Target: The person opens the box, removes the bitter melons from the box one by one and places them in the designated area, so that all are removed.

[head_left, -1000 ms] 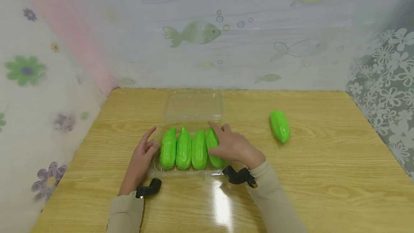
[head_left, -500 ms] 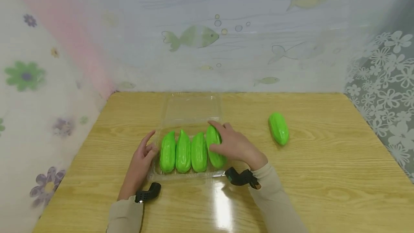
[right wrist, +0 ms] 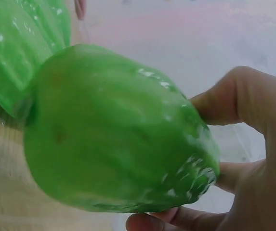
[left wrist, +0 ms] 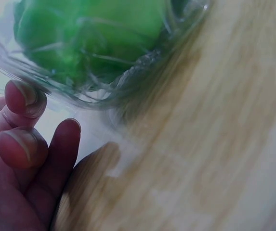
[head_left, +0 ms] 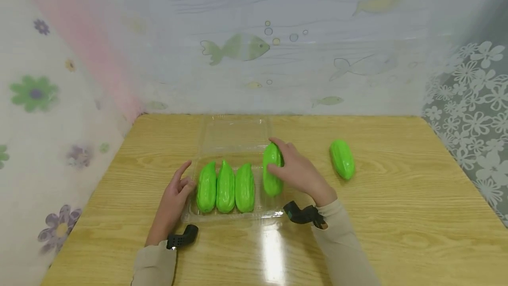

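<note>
A clear plastic clamshell box (head_left: 234,216) lies with its lid folded back on the wooden table. In its left part, three glossy green, ribbed fruits (head_left: 225,186) stand side by side. At the box's right end my right hand (head_left: 299,171) grips another green fruit (head_left: 270,184), thumb on the near side and fingers round the far end. The right wrist view shows this held fruit (right wrist: 118,130) large, beside another green fruit (right wrist: 24,48). My left hand (head_left: 176,191) holds the box's left edge with curled fingertips, its index finger extended. In the left wrist view fingertips (left wrist: 24,98) meet the rim.
One more green fruit (head_left: 342,159) lies on the table (head_left: 397,189) to the right of the box. The transparent lid (head_left: 236,133) extends toward the back wall (head_left: 170,69). Patterned walls border the table at the left and right.
My right hand has lifted the rightmost fruit and shifted it right and away from me, widening the gap to the other three. The left hand stays at the box's edge.
</note>
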### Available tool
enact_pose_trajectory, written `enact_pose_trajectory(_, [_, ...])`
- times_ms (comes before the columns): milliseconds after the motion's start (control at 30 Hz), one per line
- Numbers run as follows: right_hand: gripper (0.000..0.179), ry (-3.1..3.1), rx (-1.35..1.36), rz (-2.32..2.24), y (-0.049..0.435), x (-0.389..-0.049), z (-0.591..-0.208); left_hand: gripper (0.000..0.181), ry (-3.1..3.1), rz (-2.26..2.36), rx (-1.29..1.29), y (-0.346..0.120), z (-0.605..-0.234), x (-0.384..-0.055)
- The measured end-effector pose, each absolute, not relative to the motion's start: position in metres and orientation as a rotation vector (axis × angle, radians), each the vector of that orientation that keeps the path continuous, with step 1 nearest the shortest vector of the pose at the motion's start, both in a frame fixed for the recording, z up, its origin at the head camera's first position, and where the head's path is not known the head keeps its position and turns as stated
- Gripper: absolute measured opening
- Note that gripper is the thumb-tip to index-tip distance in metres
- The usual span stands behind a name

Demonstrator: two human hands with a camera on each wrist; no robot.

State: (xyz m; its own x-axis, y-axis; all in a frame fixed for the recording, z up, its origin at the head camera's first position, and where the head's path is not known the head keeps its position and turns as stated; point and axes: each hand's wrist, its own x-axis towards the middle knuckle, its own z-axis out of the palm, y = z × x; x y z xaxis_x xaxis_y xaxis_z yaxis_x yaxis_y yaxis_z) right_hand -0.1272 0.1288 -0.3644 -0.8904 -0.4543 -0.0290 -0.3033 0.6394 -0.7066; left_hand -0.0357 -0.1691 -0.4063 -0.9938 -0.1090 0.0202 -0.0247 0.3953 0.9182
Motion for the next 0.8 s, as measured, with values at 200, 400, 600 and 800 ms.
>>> enact_pose_trajectory(200, [0.067,2.701,-0.612,-1.128,0.139,-0.131,-0.363,0.050,-2.555,-1.686,0.131,-0.169,-0.407,-0.035])
enact_pose_trajectory(400, [0.068,2.722,-0.595,-1.180,0.150,-0.135,-0.362,0.050,-2.543,-1.710,0.120,-0.175,-0.417,-0.040])
enact_pose_trajectory(600, [0.067,2.697,-0.602,-1.258,0.159,-0.138,-0.363,0.049,-2.571,-1.652,0.115,-0.182,-0.431,-0.044])
enact_pose_trajectory(800, [0.066,2.675,-0.591,-1.315,0.167,-0.142,-0.363,0.049,-2.568,-1.625,0.108,-0.183,-0.432,-0.043])
